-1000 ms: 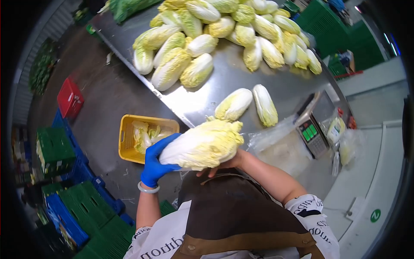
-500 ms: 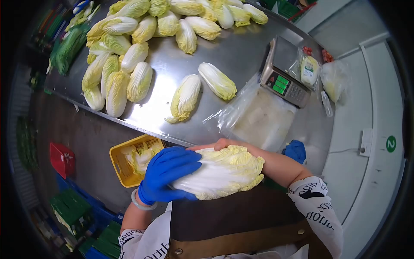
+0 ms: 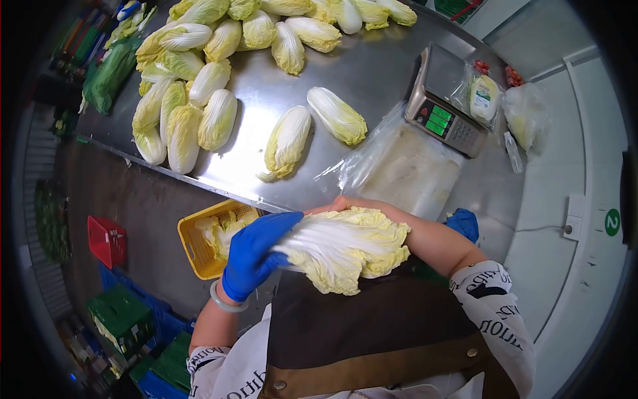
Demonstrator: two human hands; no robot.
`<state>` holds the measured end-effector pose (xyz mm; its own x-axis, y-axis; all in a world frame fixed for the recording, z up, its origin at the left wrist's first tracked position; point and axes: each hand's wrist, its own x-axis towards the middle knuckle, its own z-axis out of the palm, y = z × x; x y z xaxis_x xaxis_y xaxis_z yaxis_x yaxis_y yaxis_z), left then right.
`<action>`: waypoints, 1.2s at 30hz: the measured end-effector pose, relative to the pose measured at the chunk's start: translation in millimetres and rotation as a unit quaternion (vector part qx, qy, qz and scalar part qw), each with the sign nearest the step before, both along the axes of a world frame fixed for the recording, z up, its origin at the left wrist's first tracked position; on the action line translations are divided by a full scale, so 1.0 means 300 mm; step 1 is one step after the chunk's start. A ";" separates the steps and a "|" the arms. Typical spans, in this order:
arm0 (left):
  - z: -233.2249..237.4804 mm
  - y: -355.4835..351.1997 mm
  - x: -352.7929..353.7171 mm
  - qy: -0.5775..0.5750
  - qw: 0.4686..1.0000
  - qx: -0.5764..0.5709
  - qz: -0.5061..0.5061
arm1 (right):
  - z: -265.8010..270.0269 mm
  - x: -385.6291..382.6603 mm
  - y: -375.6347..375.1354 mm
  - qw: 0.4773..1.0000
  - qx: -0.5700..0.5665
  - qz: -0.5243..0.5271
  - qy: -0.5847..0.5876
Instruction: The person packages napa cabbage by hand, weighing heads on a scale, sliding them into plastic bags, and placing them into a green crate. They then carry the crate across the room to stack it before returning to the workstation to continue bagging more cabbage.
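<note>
A napa cabbage [image 3: 345, 243] lies across both hands in front of my apron, its white base to the left and its yellow leafy end to the right. My left hand [image 3: 256, 256], in a blue glove, is closed round the base end. An outer leaf droops along the near side, its frilly edge hanging toward the apron. My bare right hand [image 3: 355, 205] holds the cabbage from the far side; most of its fingers are hidden behind it. Just beyond, two more napa cabbages [image 3: 288, 141] [image 3: 337, 116] rest on the steel table [image 3: 266, 83].
Several napa cabbages [image 3: 218, 120] are heaped at the table's far left. A scale [image 3: 446, 110] with a lit green display stands right, beside a stack of clear plastic bags [image 3: 415, 169]. Below the table edge is a yellow crate [image 3: 194, 249] holding loose leaves; a red basket [image 3: 106, 241] sits farther left.
My left hand has shifted its grip at the base, its fingers now bunched near the stem end. The cabbage's near outer leaf hangs looser and more spread. The view has moved slightly.
</note>
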<state>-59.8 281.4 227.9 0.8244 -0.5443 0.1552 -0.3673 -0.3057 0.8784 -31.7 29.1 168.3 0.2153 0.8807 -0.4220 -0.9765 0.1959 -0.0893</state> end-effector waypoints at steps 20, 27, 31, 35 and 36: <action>0.096 0.025 -0.088 -0.300 0.932 0.189 0.076 | -0.079 0.119 0.090 0.947 0.150 0.097 -0.267; 0.077 0.011 -0.074 -0.268 0.945 0.123 0.140 | -0.271 0.146 0.188 0.968 0.085 0.127 -0.199; 0.063 0.035 -0.063 -0.269 0.936 0.201 0.106 | -0.268 0.179 0.196 0.952 0.176 0.114 -0.225; 0.145 -0.011 -0.021 -0.298 0.925 0.237 0.001 | -0.206 0.222 0.191 0.907 0.239 0.105 -0.331; 0.141 0.000 -0.008 -0.288 0.933 0.215 0.009 | -0.187 0.231 0.188 0.903 0.254 0.098 -0.334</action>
<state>-62.1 281.4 270.3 0.6817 -0.6453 0.3447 -0.7316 -0.5957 0.3316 37.6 85.4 112.2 0.0920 0.9726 0.2133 -0.7590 0.2072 -0.6173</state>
